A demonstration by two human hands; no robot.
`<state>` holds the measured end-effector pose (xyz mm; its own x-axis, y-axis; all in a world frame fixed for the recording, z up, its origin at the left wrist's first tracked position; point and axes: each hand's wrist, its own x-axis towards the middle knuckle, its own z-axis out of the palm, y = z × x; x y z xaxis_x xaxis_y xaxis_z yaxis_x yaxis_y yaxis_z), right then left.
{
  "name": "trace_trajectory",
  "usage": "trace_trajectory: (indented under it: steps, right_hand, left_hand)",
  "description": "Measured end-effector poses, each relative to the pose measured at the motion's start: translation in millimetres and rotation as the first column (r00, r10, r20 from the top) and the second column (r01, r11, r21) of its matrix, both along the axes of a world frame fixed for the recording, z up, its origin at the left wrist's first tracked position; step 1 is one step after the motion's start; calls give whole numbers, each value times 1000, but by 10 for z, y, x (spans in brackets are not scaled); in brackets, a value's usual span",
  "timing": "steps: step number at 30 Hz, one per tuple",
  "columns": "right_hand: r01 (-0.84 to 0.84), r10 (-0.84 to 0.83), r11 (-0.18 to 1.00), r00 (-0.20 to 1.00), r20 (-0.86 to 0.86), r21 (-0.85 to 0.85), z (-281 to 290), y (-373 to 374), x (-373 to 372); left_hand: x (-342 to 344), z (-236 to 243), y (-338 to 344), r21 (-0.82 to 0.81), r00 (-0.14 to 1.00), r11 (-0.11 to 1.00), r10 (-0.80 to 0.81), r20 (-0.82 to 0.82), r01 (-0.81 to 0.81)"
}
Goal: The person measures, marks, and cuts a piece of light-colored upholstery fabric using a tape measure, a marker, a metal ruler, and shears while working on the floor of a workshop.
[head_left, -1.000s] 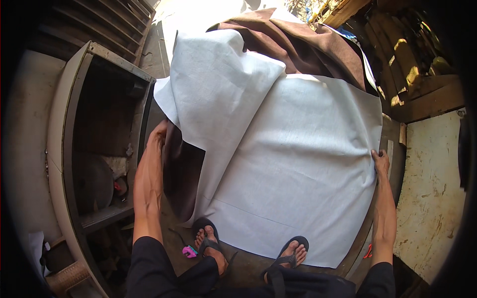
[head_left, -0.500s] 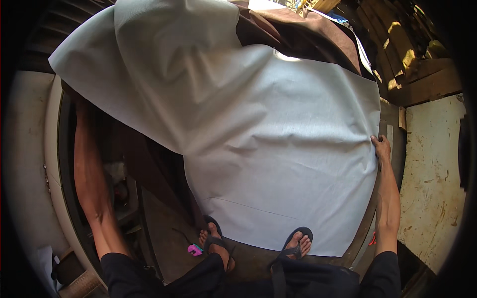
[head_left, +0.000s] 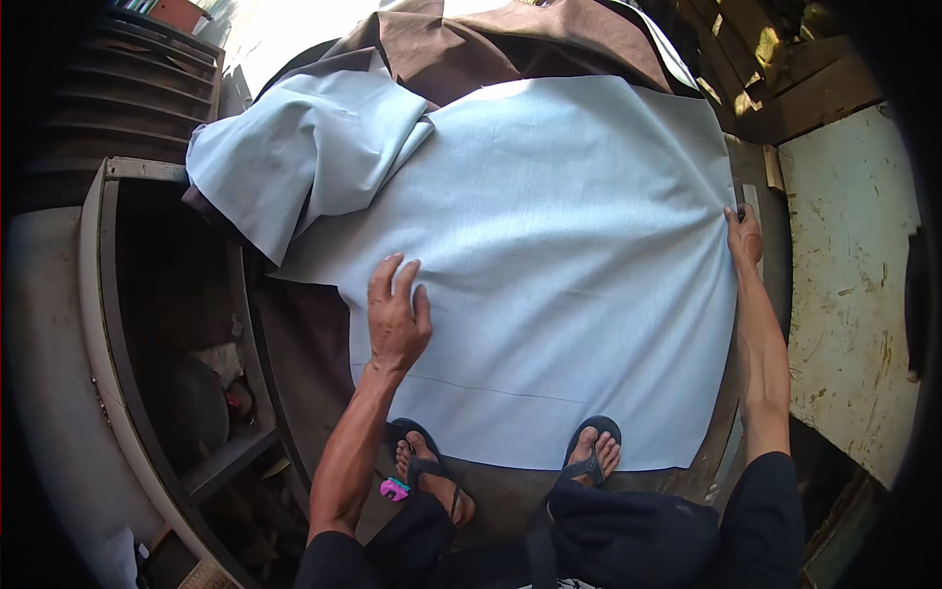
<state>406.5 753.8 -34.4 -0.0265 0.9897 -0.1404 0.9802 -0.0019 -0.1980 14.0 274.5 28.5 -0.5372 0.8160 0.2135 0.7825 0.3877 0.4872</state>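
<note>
A large pale blue-grey sheet of fabric or leatherette (head_left: 549,294) is spread in front of me, with a thin drawn line across its near part. Its far left corner lies folded up in a rumpled heap (head_left: 314,147). The brown reverse side (head_left: 530,44) shows in folds at the far end. My right hand (head_left: 747,236) pinches the sheet's right edge, and creases fan out from that grip. Over the sheet's left part hovers my left hand (head_left: 399,309), its fingers apart and holding nothing. Both my sandalled feet stand at the near edge.
A small pink-and-black object (head_left: 395,489) lies beside my left foot. On the left stands an open wooden frame or cabinet (head_left: 177,324) with dark items inside. A worn pale board (head_left: 849,294) leans on the right, and stacked timber (head_left: 814,74) is behind it.
My left hand has let go of the raised left side and come inward over the sheet. That side has dropped into a folded heap. My right hand still grips the edge.
</note>
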Motion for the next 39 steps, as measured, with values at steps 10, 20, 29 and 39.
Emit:
trace_trajectory:
  steps: [10,20,29,39]
  right_hand:
    - [-595,603,798,784,150,-95,174,-1740,-496]
    - [-450,453,891,879,150,-55,191,-1542,-332]
    - [-441,454,890,883,122,-116,182,-2721,1238]
    - [-316,333,935,938,93,-159,278,-2828,1308]
  left_hand:
    - [-224,-934,67,-414,989,903,61,-135,-112]
    - [-170,-850,-216,-462,989,886,-24,-147,-47]
    - [166,-874,-1835,-463,992,881,45,-120,-96]
    - [318,-710,-2270,-336,697,632,708,-113,-698]
